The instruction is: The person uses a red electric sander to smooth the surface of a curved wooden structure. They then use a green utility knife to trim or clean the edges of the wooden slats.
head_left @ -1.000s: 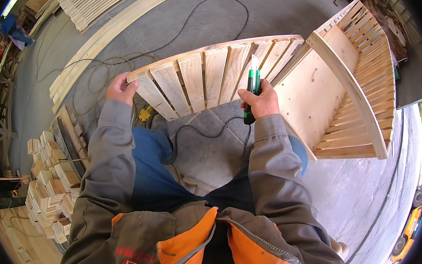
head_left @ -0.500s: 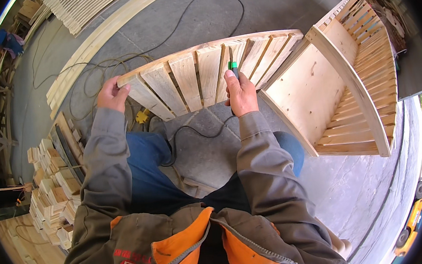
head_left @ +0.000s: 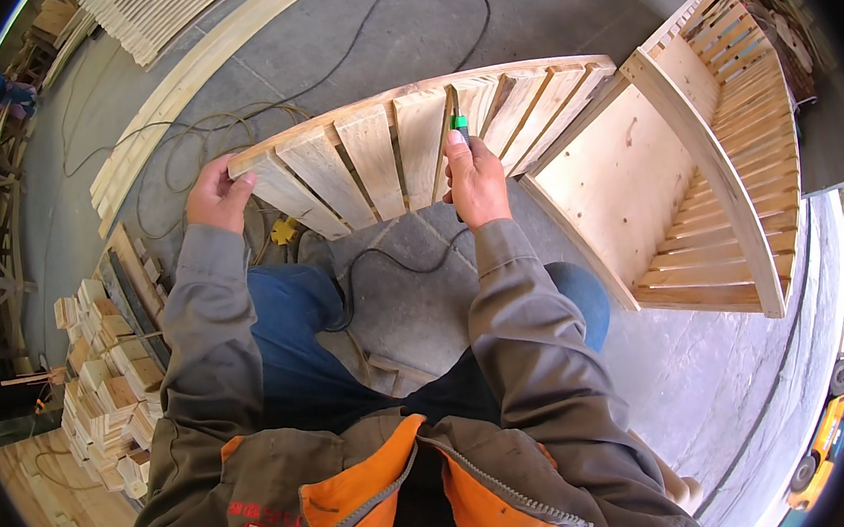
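A slatted wooden panel with a long top rail stands in front of me, tilted toward me. My left hand grips the left end of that rail between thumb and fingers. My right hand is closed round a hand tool with a green-and-black handle and a thin dark shaft. The shaft points away from me, over a gap between two slats near the panel's middle. Whether its tip touches the wood I cannot tell. My right fingers are partly hidden behind the hand.
A wooden crate-like frame with slatted sides stands at the right, close to the panel. Stacked wood offcuts lie at the left. A dark cable loops over the floor behind the panel, near long boards. A yellow connector lies by my foot.
My right hand has shifted slightly left, and the tool's green part sits a little lower and further left. The left hand keeps its grip, with the panel's left end moved slightly left.
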### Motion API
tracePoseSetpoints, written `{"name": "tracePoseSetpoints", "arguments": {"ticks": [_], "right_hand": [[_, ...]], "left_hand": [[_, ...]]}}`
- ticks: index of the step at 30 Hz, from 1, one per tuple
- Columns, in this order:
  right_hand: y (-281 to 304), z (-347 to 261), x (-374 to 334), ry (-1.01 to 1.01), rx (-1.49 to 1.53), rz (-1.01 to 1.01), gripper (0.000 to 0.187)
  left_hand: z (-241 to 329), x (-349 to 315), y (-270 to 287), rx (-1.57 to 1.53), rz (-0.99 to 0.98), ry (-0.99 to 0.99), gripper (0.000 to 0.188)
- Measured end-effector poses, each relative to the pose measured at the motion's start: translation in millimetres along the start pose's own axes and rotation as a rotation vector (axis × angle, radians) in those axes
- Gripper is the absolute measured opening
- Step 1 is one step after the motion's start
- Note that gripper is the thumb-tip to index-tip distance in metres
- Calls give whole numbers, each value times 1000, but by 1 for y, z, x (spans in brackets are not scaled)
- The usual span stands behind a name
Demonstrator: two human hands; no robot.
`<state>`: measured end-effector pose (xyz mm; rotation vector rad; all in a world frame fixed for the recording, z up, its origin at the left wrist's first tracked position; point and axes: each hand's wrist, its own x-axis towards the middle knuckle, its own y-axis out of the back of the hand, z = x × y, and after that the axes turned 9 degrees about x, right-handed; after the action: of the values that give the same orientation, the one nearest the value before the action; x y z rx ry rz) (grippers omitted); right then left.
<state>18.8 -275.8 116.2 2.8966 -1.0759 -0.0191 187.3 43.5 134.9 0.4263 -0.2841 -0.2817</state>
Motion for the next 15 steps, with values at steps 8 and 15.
{"name": "tracePoseSetpoints", "arguments": {"ticks": [8,15], "right_hand": [[-6,-1,0,36,-61,51,54],[0,-7,-2,121,-251,76,53]], "left_hand": [[0,-1,4,29,-7,-35,37],[6,-2,7,9,-41,16,37]]}}
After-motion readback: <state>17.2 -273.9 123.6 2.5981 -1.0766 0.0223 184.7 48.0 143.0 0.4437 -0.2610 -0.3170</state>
